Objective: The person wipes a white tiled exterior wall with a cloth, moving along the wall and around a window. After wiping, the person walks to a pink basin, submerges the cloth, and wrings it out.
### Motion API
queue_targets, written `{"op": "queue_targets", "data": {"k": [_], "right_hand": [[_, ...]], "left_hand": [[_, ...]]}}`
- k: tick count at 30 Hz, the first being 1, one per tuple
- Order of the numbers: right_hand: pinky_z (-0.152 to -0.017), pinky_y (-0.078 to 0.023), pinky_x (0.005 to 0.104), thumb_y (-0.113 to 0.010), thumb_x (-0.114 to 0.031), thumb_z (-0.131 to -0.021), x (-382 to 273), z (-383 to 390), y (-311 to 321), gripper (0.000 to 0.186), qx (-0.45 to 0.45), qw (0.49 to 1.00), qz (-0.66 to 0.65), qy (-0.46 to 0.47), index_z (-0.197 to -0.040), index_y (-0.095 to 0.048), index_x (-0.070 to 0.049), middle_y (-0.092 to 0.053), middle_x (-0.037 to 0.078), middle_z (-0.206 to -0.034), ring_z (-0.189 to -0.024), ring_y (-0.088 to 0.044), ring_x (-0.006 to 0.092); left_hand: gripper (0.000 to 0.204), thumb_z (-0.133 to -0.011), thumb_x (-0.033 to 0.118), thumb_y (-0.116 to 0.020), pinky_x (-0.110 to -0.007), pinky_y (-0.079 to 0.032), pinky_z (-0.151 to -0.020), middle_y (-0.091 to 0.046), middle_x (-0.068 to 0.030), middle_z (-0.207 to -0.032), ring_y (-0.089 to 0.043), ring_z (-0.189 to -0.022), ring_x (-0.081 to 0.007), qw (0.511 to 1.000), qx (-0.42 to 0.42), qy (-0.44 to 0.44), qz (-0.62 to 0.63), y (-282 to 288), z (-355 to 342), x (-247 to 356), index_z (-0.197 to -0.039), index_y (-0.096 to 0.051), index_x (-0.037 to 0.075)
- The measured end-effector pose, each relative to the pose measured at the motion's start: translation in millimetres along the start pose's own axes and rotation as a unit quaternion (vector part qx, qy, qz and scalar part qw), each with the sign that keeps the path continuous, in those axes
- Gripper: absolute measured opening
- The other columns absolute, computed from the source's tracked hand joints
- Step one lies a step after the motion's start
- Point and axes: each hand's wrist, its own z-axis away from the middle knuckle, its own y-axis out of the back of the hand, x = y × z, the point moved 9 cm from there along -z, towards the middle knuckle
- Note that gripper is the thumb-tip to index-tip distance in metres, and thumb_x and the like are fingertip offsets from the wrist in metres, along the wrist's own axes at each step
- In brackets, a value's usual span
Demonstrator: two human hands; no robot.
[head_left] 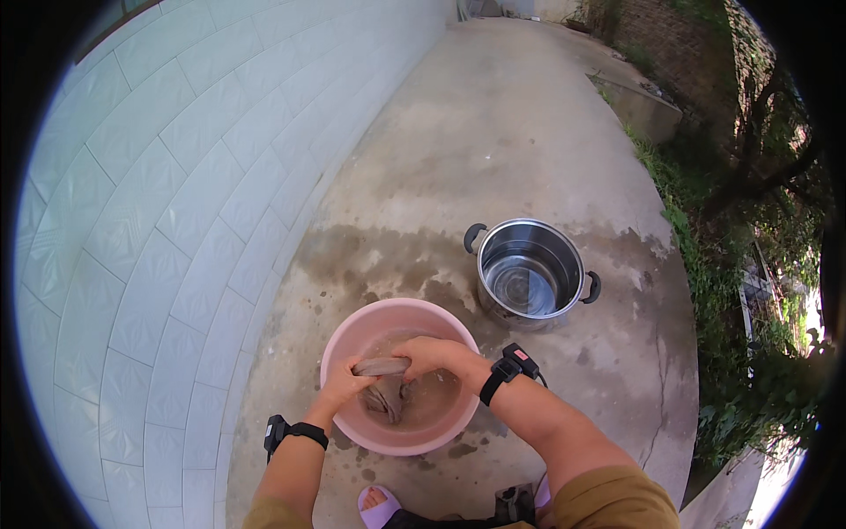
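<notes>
A pink plastic basin (348,331) with murky water stands on the concrete in front of me. My left hand (342,385) and my right hand (438,354) both grip a wet grey-brown cloth (384,381) over the basin. The cloth is twisted between the hands and its lower part hangs into the water. Each wrist carries a black band with a small device.
A steel pot (530,271) with two black handles and some water stands to the right behind the basin. A white tiled wall (159,203) runs along the left. The concrete ground (493,141) is wet around the vessels. Weeds and a brick wall border the right. My sandalled foot (377,507) shows below.
</notes>
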Motion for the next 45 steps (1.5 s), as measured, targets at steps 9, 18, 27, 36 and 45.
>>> {"op": "queue_targets", "data": {"k": [9,18,27,36,45], "right_hand": [[-0.065,-0.048,0.041,-0.072,-0.012,-0.074,-30,51,76,0.023,0.26,0.961,-0.013,0.095,-0.086,-0.053,-0.004,-0.059,0.011,-0.082,-0.075,-0.062,0.0318],[-0.08,-0.053,0.0441,-0.075,-0.026,-0.073,46,40,-106,0.037,-0.164,0.969,0.172,-0.069,-0.102,-0.06,-0.01,-0.061,0.013,-0.101,-0.097,-0.062,0.0339],[-0.091,-0.051,0.046,-0.068,-0.035,-0.08,109,25,-84,0.042,0.141,0.92,0.037,-0.363,-0.106,-0.068,-0.002,-0.061,0.022,-0.115,-0.107,-0.06,0.0393],[-0.081,-0.049,0.0291,-0.069,-0.016,-0.078,23,-13,-81,0.042,0.224,0.814,-0.519,-0.137,-0.116,-0.059,0.001,-0.064,0.011,-0.107,-0.095,-0.061,0.0163],[-0.074,-0.052,0.0472,-0.064,-0.028,-0.088,-2,16,-38,0.026,0.364,0.905,0.02,-0.217,-0.096,-0.057,-0.004,-0.063,0.017,-0.096,-0.088,-0.062,0.0403]], "left_hand": [[0.023,-0.074,0.011,-0.074,-0.036,-0.048,-0.071,-0.061,-0.009,-0.083,-0.061,-0.08,-0.0215,0.939,0.218,-0.132,-0.23,39,25,71,-0.091,-0.059,0.005],[0.026,-0.077,0.024,-0.071,-0.044,-0.05,-0.085,-0.065,-0.0083,-0.098,-0.06,-0.102,-0.0302,0.804,-0.046,-0.1,-0.584,-65,29,-51,-0.099,-0.064,0.012],[0.035,-0.086,0.033,-0.058,-0.043,-0.049,-0.093,-0.067,-0.0126,-0.114,-0.061,-0.107,-0.0303,0.902,-0.17,0.044,-0.394,-68,11,-130,-0.116,-0.068,0.017],[0.043,-0.097,0.038,-0.05,-0.043,-0.051,-0.089,-0.064,-0.011,-0.116,-0.063,-0.107,-0.0241,0.825,0.152,0.399,0.371,-44,35,-117,-0.128,-0.055,0.009],[0.04,-0.097,0.028,-0.056,-0.046,-0.052,-0.088,-0.061,-0.011,-0.12,-0.061,-0.105,-0.0256,0.843,0.17,0.191,0.473,-40,8,-103,-0.131,-0.052,0.009]]}}
